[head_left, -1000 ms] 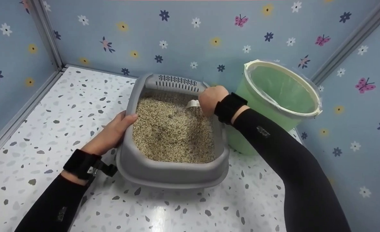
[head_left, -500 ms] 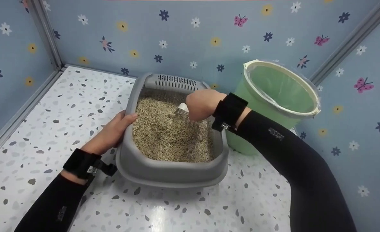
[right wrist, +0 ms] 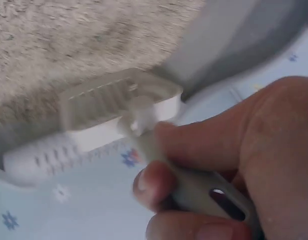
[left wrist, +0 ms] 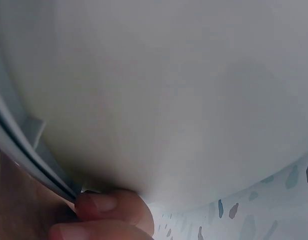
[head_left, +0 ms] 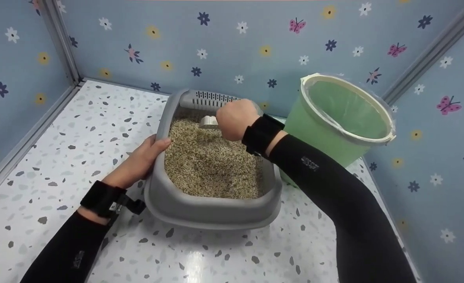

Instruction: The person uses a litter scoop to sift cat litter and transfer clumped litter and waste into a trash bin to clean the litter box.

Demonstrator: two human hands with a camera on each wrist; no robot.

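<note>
A grey litter box filled with beige pellet litter stands on the speckled surface. My left hand grips its left rim, thumb over the edge. In the left wrist view, the fingertips curl under the rim against the box's outer wall. Above the back part of the litter, my right hand holds a slotted litter scoop by its grey-green handle. From the head, only the scoop's pale edge shows beside the fist. In the right wrist view, no clump shows on its slots.
A green bucket with a cream rim and a clear liner stands right of the litter box, close behind the right forearm. Blue flower-patterned panels enclose the back and sides. White speckled surface extends to the left and front.
My right hand has swept the scoop leftward through the litter, then up toward the box's back. The litter's surface is more evenly spread. My left hand keeps its hold on the rim.
</note>
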